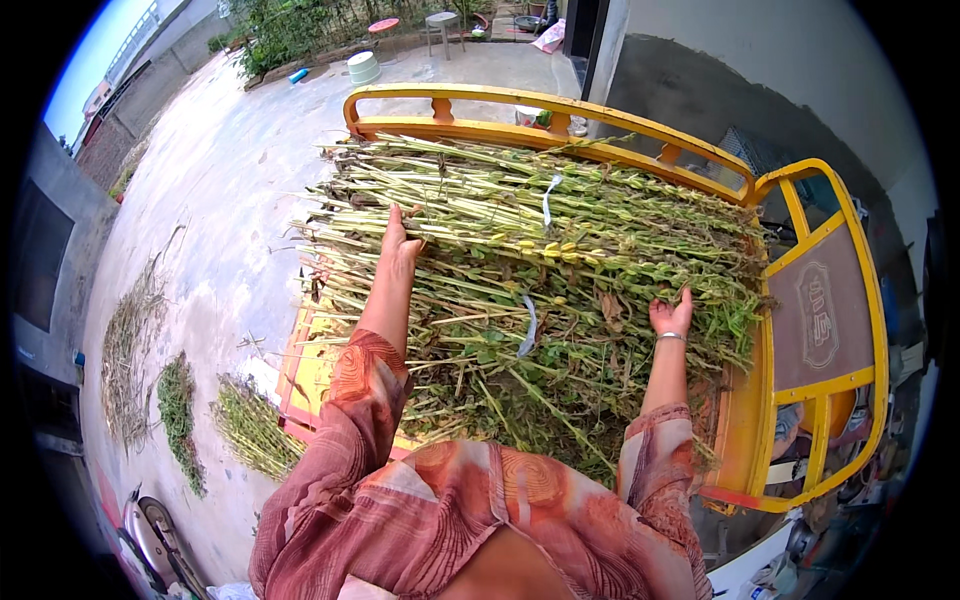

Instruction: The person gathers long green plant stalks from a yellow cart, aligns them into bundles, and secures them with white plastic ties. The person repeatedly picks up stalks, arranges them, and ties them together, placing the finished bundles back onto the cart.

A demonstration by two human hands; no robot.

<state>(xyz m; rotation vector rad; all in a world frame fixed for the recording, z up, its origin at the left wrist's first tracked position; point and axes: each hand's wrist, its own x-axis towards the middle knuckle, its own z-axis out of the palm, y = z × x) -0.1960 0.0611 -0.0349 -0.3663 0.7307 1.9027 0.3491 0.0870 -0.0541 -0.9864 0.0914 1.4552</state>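
A thick layer of cut, leafy green plant stalks with pods (pixel 600 215) lies across the bed of a yellow cargo cart (pixel 745 425). Toward the bare stem ends on the left, my left hand (pixel 402 243) is closed around some stalks, its fingers partly hidden among them. My right hand (pixel 672 314) cups the leafy end of the stalks on the right, palm turned up and fingers curled into the foliage. Between my hands runs a stalk with yellowish pods (pixel 565 250). One pale strip (pixel 549 203) ties the farther stalks; another strip (pixel 529 327) crosses the nearer ones.
Yellow rails (pixel 470 92) border the far side of the cart, and a tall framed panel (pixel 822 310) stands at its right end. On the concrete ground at left lie several plant piles (pixel 178 425). A pale bucket (pixel 364 68) and a stool (pixel 444 24) are farther back.
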